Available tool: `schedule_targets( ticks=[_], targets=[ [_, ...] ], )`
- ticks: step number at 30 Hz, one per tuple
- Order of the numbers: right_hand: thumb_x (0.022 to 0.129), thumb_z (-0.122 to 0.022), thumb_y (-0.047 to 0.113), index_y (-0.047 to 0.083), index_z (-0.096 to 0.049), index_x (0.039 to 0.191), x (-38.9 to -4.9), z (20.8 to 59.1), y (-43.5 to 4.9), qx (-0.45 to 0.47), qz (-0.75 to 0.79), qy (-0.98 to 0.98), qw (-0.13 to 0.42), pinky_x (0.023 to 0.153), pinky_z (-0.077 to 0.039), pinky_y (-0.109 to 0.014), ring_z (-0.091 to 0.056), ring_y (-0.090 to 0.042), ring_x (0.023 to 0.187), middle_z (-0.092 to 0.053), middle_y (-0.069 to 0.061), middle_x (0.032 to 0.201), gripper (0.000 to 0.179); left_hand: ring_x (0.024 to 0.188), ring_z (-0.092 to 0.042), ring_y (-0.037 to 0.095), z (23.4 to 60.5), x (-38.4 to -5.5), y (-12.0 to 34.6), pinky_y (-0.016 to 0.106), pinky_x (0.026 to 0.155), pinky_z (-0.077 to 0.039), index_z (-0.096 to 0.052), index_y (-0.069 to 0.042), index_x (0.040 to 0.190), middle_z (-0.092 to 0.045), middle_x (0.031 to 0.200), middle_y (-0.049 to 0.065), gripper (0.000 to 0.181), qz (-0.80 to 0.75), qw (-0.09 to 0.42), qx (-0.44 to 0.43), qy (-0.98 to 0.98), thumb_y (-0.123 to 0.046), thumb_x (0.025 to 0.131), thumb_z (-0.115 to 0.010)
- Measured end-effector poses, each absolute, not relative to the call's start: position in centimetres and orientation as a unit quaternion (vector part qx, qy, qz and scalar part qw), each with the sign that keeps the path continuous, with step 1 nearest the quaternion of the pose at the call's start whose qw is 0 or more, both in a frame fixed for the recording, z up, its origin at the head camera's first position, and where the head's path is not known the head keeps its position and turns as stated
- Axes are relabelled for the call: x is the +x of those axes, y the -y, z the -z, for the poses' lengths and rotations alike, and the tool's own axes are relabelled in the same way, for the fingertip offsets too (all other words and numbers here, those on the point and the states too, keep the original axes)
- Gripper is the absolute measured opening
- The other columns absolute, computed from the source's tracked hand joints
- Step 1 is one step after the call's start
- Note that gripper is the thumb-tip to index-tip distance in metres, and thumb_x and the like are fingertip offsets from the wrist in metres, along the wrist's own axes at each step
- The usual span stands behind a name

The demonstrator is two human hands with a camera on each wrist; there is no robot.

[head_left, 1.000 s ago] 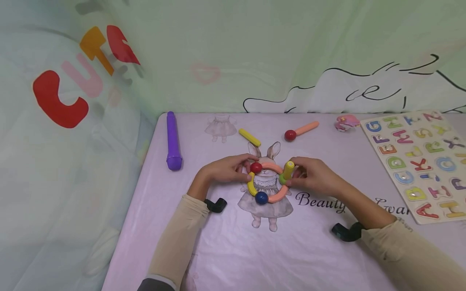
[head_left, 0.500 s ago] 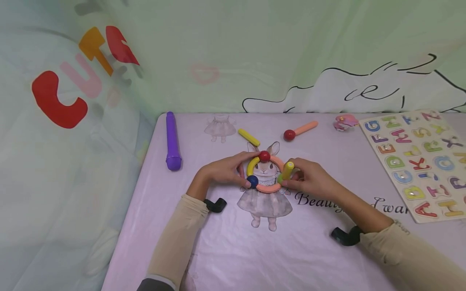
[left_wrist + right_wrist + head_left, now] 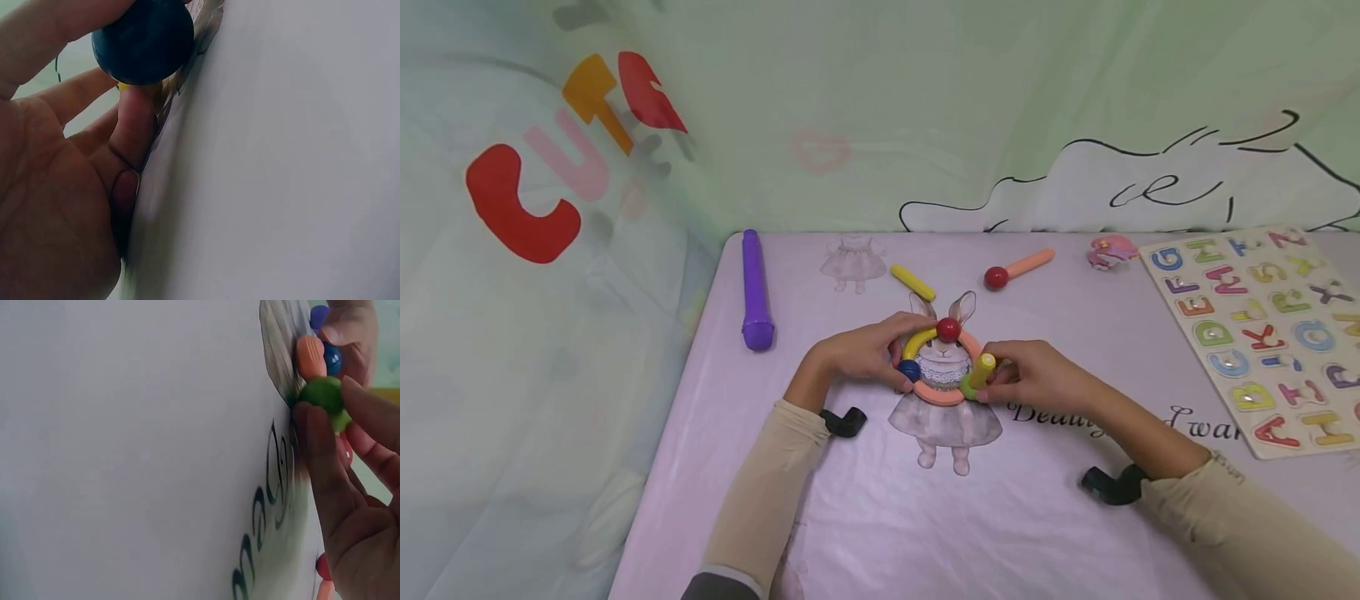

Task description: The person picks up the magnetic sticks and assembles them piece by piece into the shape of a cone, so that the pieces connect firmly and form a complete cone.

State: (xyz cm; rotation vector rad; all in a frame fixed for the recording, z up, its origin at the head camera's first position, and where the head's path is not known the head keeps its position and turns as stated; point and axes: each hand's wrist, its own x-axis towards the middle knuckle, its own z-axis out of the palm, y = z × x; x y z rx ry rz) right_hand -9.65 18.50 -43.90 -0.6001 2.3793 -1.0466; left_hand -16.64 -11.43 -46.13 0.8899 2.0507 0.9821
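A ring of magnetic building pieces lies on the table: a red ball point(image 3: 948, 330), a yellow curved rod point(image 3: 917, 342), a blue ball point(image 3: 909, 370), an orange curved rod point(image 3: 938, 394) and a green ball point(image 3: 968, 388), with more orange at the upper right. From the green ball a short yellow rod point(image 3: 982, 369) stands up, leaning slightly. My left hand point(image 3: 868, 357) grips the ring's left side, thumb at the blue ball point(image 3: 147, 44) and forefinger reaching toward the red one. My right hand point(image 3: 1037, 377) pinches the green ball point(image 3: 322, 394) between thumb and fingers.
Behind the ring lie a loose yellow rod point(image 3: 913, 283) and an orange rod point(image 3: 1032, 263) joined to a red ball point(image 3: 996, 278). A purple toy microphone point(image 3: 757, 292) is at left. A pink figure point(image 3: 1112, 252) and an alphabet board point(image 3: 1232, 383) occupy the right.
The ring has turned clockwise, carrying the red ball up and right and the blue ball to the left side. The right hand has shifted slightly down and left with the green ball.
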Motion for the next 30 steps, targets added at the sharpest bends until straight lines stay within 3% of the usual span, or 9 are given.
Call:
schedule_targets(
  ticks=[6, 11, 13, 16, 18, 20, 24, 27, 30],
  targets=[
    [0.087, -0.081, 0.012, 0.019, -0.070, 0.102, -10.5, 43.1, -18.9, -0.215, 0.375, -0.871, 0.233, 0.074, -0.055, -0.024, -0.066, -0.013, 0.081, -0.072, 0.004, 0.092, 0.020, 0.090, -0.054, 0.016, 45.9, -16.6, 11.4, 0.025, 0.078, -0.045, -0.030, -0.031, 0.161, -0.033, 0.156, -0.003, 0.096, -0.373, 0.345, 0.344, -0.790, -0.021, 0.083, -0.086],
    [0.089, -0.080, 0.015, 0.018, -0.069, 0.101, -11.8, 42.3, -19.2, -0.181, 0.351, -0.905, 0.160, 0.082, -0.054, -0.030, -0.061, -0.017, 0.089, -0.069, 0.002, 0.093, 0.017, 0.091, -0.053, 0.018, 45.9, -16.6, 11.4, 0.026, 0.077, -0.045, -0.034, -0.031, 0.159, -0.056, 0.125, -0.001, 0.090, -0.369, 0.346, 0.339, -0.793, -0.022, 0.084, -0.083],
    [0.090, -0.079, 0.018, 0.015, -0.069, 0.104, -12.3, 42.0, -19.4, -0.166, 0.348, -0.915, 0.120, 0.083, -0.054, -0.035, -0.061, -0.020, 0.093, -0.069, -0.002, 0.096, 0.017, 0.091, -0.052, 0.018, 46.0, -16.6, 11.4, 0.026, 0.076, -0.045, -0.036, -0.032, 0.159, -0.057, 0.111, 0.002, 0.088, -0.368, 0.348, 0.337, -0.794, -0.024, 0.084, -0.082],
    [0.094, -0.075, 0.022, 0.010, -0.069, 0.111, -13.2, 41.7, -19.6, -0.145, 0.344, -0.925, 0.066, 0.083, -0.052, -0.044, -0.061, -0.027, 0.101, -0.070, -0.009, 0.106, 0.022, 0.095, -0.053, 0.017, 46.1, -16.6, 11.4, 0.026, 0.077, -0.045, -0.036, -0.033, 0.158, -0.057, 0.108, 0.002, 0.087, -0.367, 0.348, 0.340, -0.793, -0.025, 0.085, -0.082],
    [0.096, -0.072, 0.023, 0.008, -0.068, 0.117, -13.7, 41.5, -19.7, -0.131, 0.339, -0.931, 0.042, 0.084, -0.050, -0.049, -0.059, -0.032, 0.108, -0.069, -0.014, 0.114, 0.026, 0.099, -0.054, 0.017, 46.2, -16.6, 11.5, 0.027, 0.082, -0.046, -0.036, -0.033, 0.158, -0.058, 0.110, 0.002, 0.085, -0.368, 0.347, 0.341, -0.792, -0.026, 0.086, -0.081],
    [0.098, -0.068, 0.021, 0.005, -0.066, 0.123, -14.2, 41.6, -19.8, -0.124, 0.331, -0.935, 0.026, 0.091, -0.048, -0.054, -0.057, -0.037, 0.116, -0.067, -0.018, 0.123, 0.030, 0.109, -0.054, 0.014, 46.3, -16.6, 11.6, 0.029, 0.093, -0.046, -0.036, -0.033, 0.158, -0.059, 0.123, -0.001, 0.082, -0.371, 0.344, 0.342, -0.792, -0.025, 0.089, -0.079],
    [0.100, -0.062, 0.014, 0.002, -0.061, 0.135, -15.5, 42.0, -19.9, -0.134, 0.298, -0.945, 0.012, 0.110, -0.036, -0.062, -0.047, -0.044, 0.135, -0.059, -0.023, 0.140, 0.037, 0.123, -0.052, 0.010, 46.3, -16.7, 11.8, 0.032, 0.112, -0.039, -0.037, -0.030, 0.158, -0.055, 0.142, -0.005, 0.073, -0.382, 0.342, 0.343, -0.787, -0.019, 0.095, -0.072],
    [0.100, -0.059, 0.011, 0.000, -0.053, 0.144, -16.5, 42.3, -20.0, -0.151, 0.266, -0.952, 0.022, 0.119, -0.026, -0.063, -0.036, -0.046, 0.146, -0.049, -0.025, 0.151, 0.046, 0.125, -0.051, 0.009, 46.4, -16.8, 11.9, 0.033, 0.115, -0.037, -0.039, -0.030, 0.157, -0.053, 0.145, -0.005, 0.067, -0.387, 0.341, 0.343, -0.785, -0.017, 0.098, -0.068],
    [0.100, -0.060, 0.012, 0.000, -0.047, 0.149, -17.2, 42.4, -20.1, -0.153, 0.250, -0.955, 0.046, 0.120, -0.024, -0.063, -0.033, -0.046, 0.148, -0.044, -0.025, 0.156, 0.052, 0.128, -0.050, 0.010, 46.4, -16.8, 11.8, 0.034, 0.116, -0.036, -0.042, -0.027, 0.155, -0.050, 0.150, -0.003, 0.061, -0.387, 0.335, 0.343, -0.787, -0.018, 0.100, -0.065]
  ],
)
